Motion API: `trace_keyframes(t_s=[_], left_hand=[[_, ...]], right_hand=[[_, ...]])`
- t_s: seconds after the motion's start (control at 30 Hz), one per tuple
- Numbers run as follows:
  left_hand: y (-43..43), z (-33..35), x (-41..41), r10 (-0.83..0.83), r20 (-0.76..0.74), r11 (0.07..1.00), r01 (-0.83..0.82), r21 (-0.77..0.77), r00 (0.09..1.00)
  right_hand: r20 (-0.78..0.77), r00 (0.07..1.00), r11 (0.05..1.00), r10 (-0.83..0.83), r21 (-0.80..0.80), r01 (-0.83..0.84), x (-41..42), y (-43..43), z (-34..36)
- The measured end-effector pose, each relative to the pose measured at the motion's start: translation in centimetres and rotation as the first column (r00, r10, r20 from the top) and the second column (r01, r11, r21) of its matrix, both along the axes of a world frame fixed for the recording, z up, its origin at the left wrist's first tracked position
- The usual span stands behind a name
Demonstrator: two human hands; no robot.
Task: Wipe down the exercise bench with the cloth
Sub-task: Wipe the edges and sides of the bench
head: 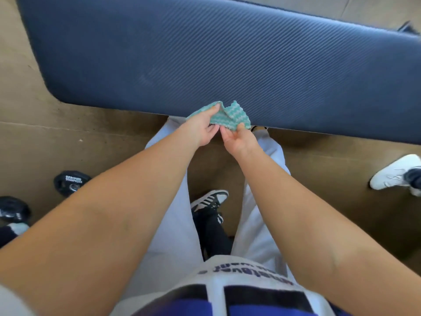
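Observation:
A dark blue padded exercise bench with a ribbed surface runs across the upper part of the view. A small green-and-white patterned cloth is held over the bench's near edge, partly folded. My left hand pinches its left side between thumb and fingers. My right hand pinches its lower right corner. Both hands hover at the bench's front edge, close together.
The floor is brown. Two black weight plates lie at the left. Another person's white shoe stands at the right. My own black-and-white shoe shows between my light trouser legs.

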State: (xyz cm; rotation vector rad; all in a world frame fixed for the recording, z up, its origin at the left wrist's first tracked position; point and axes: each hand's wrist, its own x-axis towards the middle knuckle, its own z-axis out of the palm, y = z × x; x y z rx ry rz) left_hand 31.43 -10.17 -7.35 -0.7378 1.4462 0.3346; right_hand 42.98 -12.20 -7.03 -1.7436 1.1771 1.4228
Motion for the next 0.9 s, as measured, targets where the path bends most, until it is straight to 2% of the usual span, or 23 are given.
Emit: trace_keyframes(t_s=[0.17, 0.23, 0.27, 0.3, 0.33, 0.37, 0.4, 0.43, 0.47, 0.5, 0.57, 0.67, 0.7, 0.77, 0.9], left_hand=[[0.9, 1.0, 5.9, -0.165, 0.051, 0.986, 0.165, 0.008, 0.985], [1.2, 1.4, 7.9, -0.331, 0.078, 0.944, 0.331, 0.014, 0.941], [1.4, 1.8, 8.6, -0.468, 0.066, 0.884, 0.468, 0.02, 0.881], [1.5, 1.9, 9.0, -0.623, 0.019, 0.782, 0.623, 0.026, 0.782], [1.4, 1.8, 8.9, -0.762, -0.084, 0.643, 0.766, 0.016, 0.642], [1.5, 1.6, 8.4, -0.866, -0.231, 0.458, 0.889, -0.015, 0.443], [1.6, 1.3, 7.7, -0.901, -0.386, 0.245, 0.967, -0.074, 0.199], [1.7, 1.1, 7.0, -0.862, -0.507, 0.04, 0.992, -0.123, -0.028], [1.9, 1.0, 6.5, -0.778, -0.604, -0.126, 0.985, -0.12, -0.173], [2.2, 1.3, 6.2, -0.696, -0.686, -0.237, 0.97, -0.06, -0.213], [2.7, 1.6, 5.9, -0.597, -0.776, -0.426, 0.9, 0.091, -0.204], [3.3, 0.8, 6.6, -0.489, -0.802, -0.654, 0.752, 0.076, -0.344], [3.5, 0.5, 7.3, -0.463, -0.798, -0.687, 0.725, 0.048, -0.386], [3.8, 0.0, 8.4, -0.459, -0.782, -0.687, 0.727, 0.012, -0.421], [3.9, 0.0, 11.6, -0.453, -0.796, -0.668, 0.745, 0.005, -0.4]], right_hand=[[0.043, 0.996, 0.996, -0.084, 0.023, 0.083, 5.9, -0.2, 0.1], [0.085, 0.993, 0.995, -0.083, 0.057, 0.078, 7.3, -0.5, 0.0], [0.101, 0.989, 0.992, -0.105, 0.086, 0.097, 7.6, -0.7, 0.0], [0.1, 0.985, 0.984, -0.138, 0.123, 0.126, 7.5, -0.9, -0.1], [0.076, 0.985, 0.977, -0.156, 0.156, 0.143, 6.9, -0.9, 0.0], [0.028, 0.985, 0.969, -0.173, 0.181, 0.165, 6.2, -0.9, 0.0], [-0.043, 0.983, 0.965, -0.18, 0.186, 0.185, 5.5, -0.7, 0.1], [-0.118, 0.973, 0.956, -0.198, 0.194, 0.218, 4.7, -0.3, 0.3], [-0.173, 0.964, 0.953, -0.2, 0.195, 0.233, 4.1, 0.1, 0.3], [-0.214, 0.955, 0.947, -0.206, 0.201, 0.25, 3.6, 0.5, 0.3], [-0.229, 0.957, 0.959, -0.18, 0.177, 0.223, 3.1, 1.4, 0.5], [-0.196, 0.968, 0.967, -0.159, 0.165, 0.192, 3.9, 1.6, 0.3], [-0.181, 0.972, 0.968, -0.15, 0.171, 0.182, 4.5, 1.6, 0.2], [-0.144, 0.974, 0.966, -0.173, 0.169, 0.197, 5.5, 1.7, 0.3], [-0.05, 0.975, 0.965, -0.215, 0.14, 0.22, 8.0, 2.0, 0.5]])
